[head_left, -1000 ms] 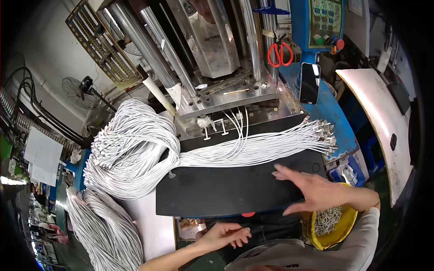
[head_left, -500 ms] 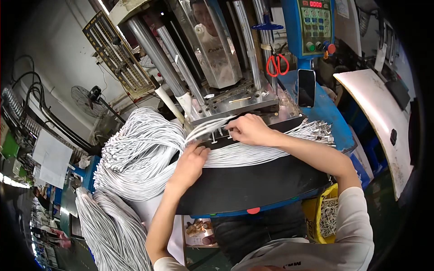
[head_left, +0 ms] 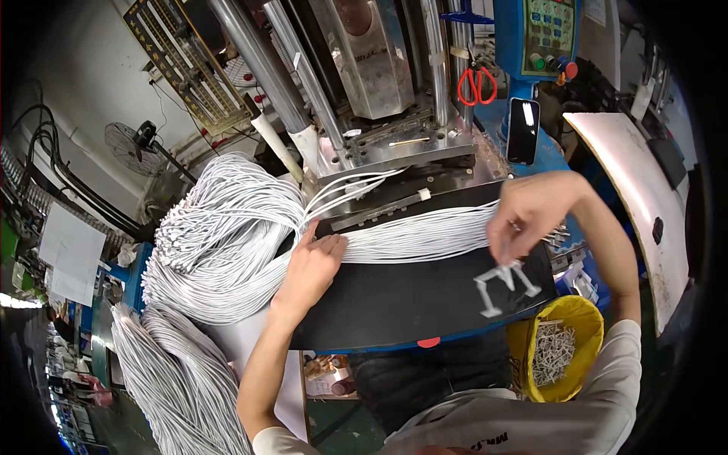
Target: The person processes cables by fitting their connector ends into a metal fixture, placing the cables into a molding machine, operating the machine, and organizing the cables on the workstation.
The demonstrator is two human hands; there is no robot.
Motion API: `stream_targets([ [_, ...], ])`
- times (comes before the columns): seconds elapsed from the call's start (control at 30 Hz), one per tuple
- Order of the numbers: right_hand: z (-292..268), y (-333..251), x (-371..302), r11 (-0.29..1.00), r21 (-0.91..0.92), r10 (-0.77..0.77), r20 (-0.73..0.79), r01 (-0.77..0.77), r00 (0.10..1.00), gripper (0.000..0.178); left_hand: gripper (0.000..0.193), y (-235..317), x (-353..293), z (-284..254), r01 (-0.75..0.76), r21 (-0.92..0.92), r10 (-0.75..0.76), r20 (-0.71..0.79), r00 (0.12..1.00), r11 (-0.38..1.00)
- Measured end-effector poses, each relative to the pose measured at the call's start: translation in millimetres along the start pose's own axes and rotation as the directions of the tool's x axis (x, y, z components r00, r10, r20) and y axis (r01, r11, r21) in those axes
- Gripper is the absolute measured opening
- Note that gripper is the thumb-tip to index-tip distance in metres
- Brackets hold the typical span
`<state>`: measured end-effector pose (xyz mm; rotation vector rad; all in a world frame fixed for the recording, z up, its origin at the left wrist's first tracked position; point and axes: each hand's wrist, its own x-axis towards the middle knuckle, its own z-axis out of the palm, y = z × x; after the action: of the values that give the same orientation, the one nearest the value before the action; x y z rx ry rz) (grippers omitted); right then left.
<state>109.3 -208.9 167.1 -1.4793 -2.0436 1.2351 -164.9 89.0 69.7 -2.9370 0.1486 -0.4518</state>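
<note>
My left hand (head_left: 312, 262) is closed with its curled fingers on white cables (head_left: 409, 235), beside the spot where several strands branch off toward the press. My right hand (head_left: 531, 212) pinches a branched white plastic sprue (head_left: 504, 282), slightly blurred, over the right part of the black worktop (head_left: 402, 315). Its arms hang below my fingers. Behind the cables lies a narrow metal mould bar (head_left: 379, 214) with a small white block near its right end. The loose cable strands (head_left: 353, 186) reach over this bar to the press's lower plate.
The press (head_left: 394, 155) stands at the back, with red-handled scissors (head_left: 476, 86) and a phone (head_left: 523, 130) to its right. Big coils of white cable (head_left: 220, 235) fill the left. A yellow bin (head_left: 588, 334) at the lower right holds similar white plastic pieces.
My right hand has moved right and nearer from the cable strands, now carrying the white sprue. The mould bar is more exposed. My left hand stays on the cables.
</note>
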Motion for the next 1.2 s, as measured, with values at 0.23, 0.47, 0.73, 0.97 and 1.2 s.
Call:
stream_targets([
  [0.23,24.6,18.7,26.5,0.936,-0.27,0.107,-0.395,-0.226,0.912,0.057,0.025,-7.8,20.4,-12.7,0.332,-0.519,-0.352,0.064,0.934,0.788],
  [0.47,52.1,54.6,164.2,0.915,-0.387,-0.112,-0.521,-0.117,0.846,0.069,0.027,-11.3,21.7,-14.9,0.185,-0.52,-0.183,0.056,0.981,0.834],
  [0.73,41.6,69.1,174.1,0.98,-0.192,-0.054,-0.525,-0.056,0.849,0.038,0.034,-21.4,23.0,-33.7,0.385,-0.716,-0.283,0.266,0.922,0.583],
  [0.97,60.7,64.6,177.4,0.955,-0.256,-0.042,-0.612,-0.148,0.79,0.029,0.033,-13.8,26.7,-19.1,0.301,-0.48,-0.242,0.183,0.953,0.824],
  [1.2,48.7,49.8,148.3,0.929,-0.315,0.017,-0.494,-0.197,0.87,0.029,0.031,-17.5,29.7,-26.4,0.039,-0.284,0.015,0.186,0.982,0.958],
])
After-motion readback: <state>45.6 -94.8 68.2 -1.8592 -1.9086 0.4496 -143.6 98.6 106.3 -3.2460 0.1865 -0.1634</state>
